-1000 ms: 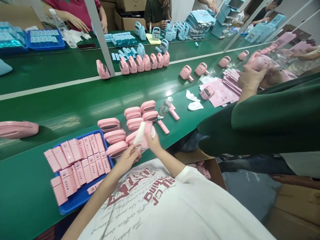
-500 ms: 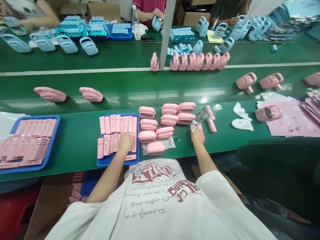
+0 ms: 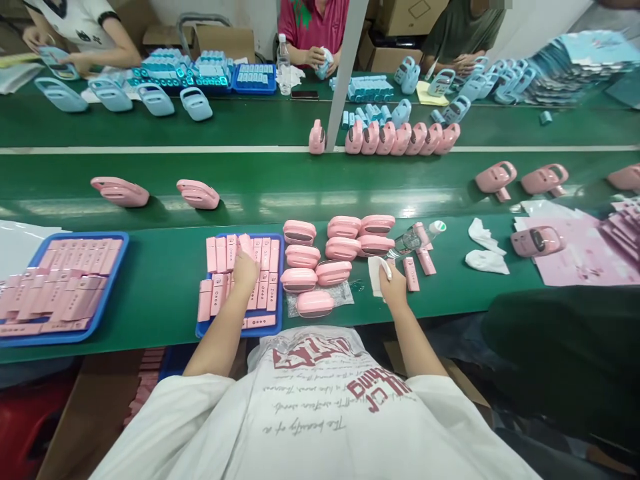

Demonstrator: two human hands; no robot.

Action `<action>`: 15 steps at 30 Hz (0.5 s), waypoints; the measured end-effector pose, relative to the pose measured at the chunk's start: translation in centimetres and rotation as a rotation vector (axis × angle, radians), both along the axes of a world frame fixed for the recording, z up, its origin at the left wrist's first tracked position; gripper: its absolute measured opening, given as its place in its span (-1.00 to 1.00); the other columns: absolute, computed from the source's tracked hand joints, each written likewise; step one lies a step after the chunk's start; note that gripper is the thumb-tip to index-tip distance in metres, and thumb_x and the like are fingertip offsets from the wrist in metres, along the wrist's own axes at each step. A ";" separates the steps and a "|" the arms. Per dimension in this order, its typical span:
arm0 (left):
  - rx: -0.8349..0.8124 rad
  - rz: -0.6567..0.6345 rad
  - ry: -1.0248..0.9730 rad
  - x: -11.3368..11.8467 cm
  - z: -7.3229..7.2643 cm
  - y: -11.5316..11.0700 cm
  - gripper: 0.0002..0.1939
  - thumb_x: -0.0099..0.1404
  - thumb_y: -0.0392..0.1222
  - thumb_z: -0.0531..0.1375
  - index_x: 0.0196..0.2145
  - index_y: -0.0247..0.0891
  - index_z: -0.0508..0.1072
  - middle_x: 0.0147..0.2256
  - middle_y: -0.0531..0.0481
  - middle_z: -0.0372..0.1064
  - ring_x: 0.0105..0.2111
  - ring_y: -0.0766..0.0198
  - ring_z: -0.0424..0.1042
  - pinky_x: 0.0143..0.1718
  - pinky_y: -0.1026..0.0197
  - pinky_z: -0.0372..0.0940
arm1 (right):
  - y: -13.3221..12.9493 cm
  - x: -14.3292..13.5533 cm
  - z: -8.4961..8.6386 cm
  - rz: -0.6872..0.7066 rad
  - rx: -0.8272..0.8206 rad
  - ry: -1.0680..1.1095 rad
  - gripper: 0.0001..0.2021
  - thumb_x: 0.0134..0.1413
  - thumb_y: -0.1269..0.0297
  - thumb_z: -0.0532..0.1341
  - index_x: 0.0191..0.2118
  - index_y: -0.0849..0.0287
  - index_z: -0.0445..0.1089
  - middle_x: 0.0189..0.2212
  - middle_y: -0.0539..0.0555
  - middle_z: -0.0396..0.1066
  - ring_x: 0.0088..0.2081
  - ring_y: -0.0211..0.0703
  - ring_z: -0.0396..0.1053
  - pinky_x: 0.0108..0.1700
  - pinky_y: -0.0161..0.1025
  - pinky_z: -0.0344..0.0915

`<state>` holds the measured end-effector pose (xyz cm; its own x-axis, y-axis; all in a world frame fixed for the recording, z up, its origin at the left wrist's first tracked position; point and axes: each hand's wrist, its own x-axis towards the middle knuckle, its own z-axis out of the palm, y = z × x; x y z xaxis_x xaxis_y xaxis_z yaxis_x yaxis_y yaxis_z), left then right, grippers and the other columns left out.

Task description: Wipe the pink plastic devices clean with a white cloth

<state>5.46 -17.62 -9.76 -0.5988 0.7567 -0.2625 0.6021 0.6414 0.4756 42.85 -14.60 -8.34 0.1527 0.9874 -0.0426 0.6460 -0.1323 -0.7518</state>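
Note:
My left hand (image 3: 245, 270) is over a blue tray (image 3: 279, 323) of pink rectangular pieces with small dark marks. Its fingers are closed on one pink rectangular piece (image 3: 245, 244) in the back row. My right hand (image 3: 393, 285) grips a white cloth (image 3: 376, 275) above the green table. Just right of that hand lie a loose pink piece (image 3: 411, 274) and more like it beside a clear plastic bottle (image 3: 407, 240) with a green-and-white cap. Between my hands stand several pink rounded housings (image 3: 334, 272), the nearest resting on clear plastic wrap.
Another blue tray (image 3: 123, 257) of pink pieces sits at left. Crumpled white cloths (image 3: 486, 261) and a pink handheld device (image 3: 537, 241) on pink sheets lie right. Pink devices (image 3: 199, 194) rest on the green belt beyond. Co-workers handle blue devices across it, past a grey post (image 3: 345, 73).
My left hand has shifted from the middle of the tray to its back row. My right hand now holds a white cloth, and a pink piece lies free beside it.

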 end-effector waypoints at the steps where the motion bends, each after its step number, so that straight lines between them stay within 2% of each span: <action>1: 0.011 0.025 -0.093 0.0 0.3 0.0 -0.57 0.06 -0.29 0.15 -0.10 -0.55 0.27 -0.10 -0.59 0.29 0.00 -0.28 0.31 -0.06 -0.20 0.25 | -0.1 -0.5 0.3 -0.005 0.011 0.055 -0.58 0.05 0.12 0.04 -0.12 0.29 0.46 -0.26 0.25 0.52 -0.19 0.05 0.44 -0.09 -0.06 0.35; 3: 0.047 0.042 -0.312 0.1 1.5 -0.3 -0.68 0.03 -0.24 0.17 -0.23 -0.43 0.31 -0.27 -0.40 0.38 -0.16 -0.12 0.42 -0.17 -0.11 0.33 | -0.3 -1.6 0.8 -0.026 0.023 0.149 -0.53 0.06 0.03 0.03 -0.16 0.31 0.46 -0.31 0.24 0.53 -0.24 0.03 0.45 -0.18 -0.07 0.39; 5: 0.105 0.014 -0.545 0.6 3.0 -1.1 -0.74 0.02 -0.15 0.15 -0.31 -0.34 0.29 -0.39 -0.23 0.37 -0.32 0.08 0.44 -0.30 0.04 0.37 | -0.6 -3.0 1.4 -0.057 0.030 0.269 -0.48 0.07 -0.04 0.01 -0.16 0.32 0.45 -0.28 0.25 0.53 -0.23 0.02 0.47 -0.22 -0.10 0.41; 9: 0.201 -0.084 -0.896 3.2 6.4 -3.4 -0.61 -0.07 -0.01 0.16 -0.30 -0.29 0.26 -0.47 -0.06 0.34 -0.51 0.29 0.36 -0.58 0.30 0.23 | -0.9 -7.1 3.9 -0.063 0.033 0.624 -0.47 0.01 -0.15 0.11 -0.23 0.28 0.46 -0.28 0.19 0.52 -0.22 -0.01 0.46 -0.20 -0.12 0.43; 12: 0.209 -0.246 -1.136 6.0 8.7 -4.6 -0.47 -0.12 -0.03 0.25 -0.19 -0.25 0.24 -0.47 0.01 0.36 -0.65 0.38 0.24 -0.72 0.38 0.00 | -1.0 -10.8 6.4 0.125 0.080 0.667 -0.49 0.06 -0.18 0.09 -0.27 0.22 0.47 -0.36 0.11 0.52 -0.26 -0.04 0.47 -0.18 -0.12 0.43; 13: 0.198 -0.322 -1.204 6.8 9.3 -4.9 -0.43 -0.11 -0.07 0.28 -0.14 -0.24 0.22 -0.46 0.03 0.38 -0.67 0.41 0.21 -0.73 0.39 -0.03 | -1.0 -11.9 7.2 0.243 0.128 0.642 -0.49 0.11 -0.17 0.05 -0.23 0.19 0.47 -0.33 0.11 0.53 -0.22 -0.04 0.47 -0.13 -0.11 0.42; 15: 0.186 -0.426 -1.270 8.1 10.5 -5.1 -0.41 -0.07 -0.16 0.30 -0.08 -0.20 0.20 -0.43 0.05 0.39 -0.65 0.44 0.21 -0.70 0.41 0.00 | -1.1 -13.6 8.3 0.508 0.289 0.566 -0.49 0.19 -0.14 -0.02 -0.13 0.17 0.46 -0.17 0.15 0.52 -0.02 -0.02 0.42 0.07 -0.05 0.33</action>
<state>13.55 -22.77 0.70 0.2674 0.9056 -0.3292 -0.1803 0.3826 0.9062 29.29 -15.67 -0.01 -0.2856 0.9141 0.2878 0.0865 0.3237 -0.9422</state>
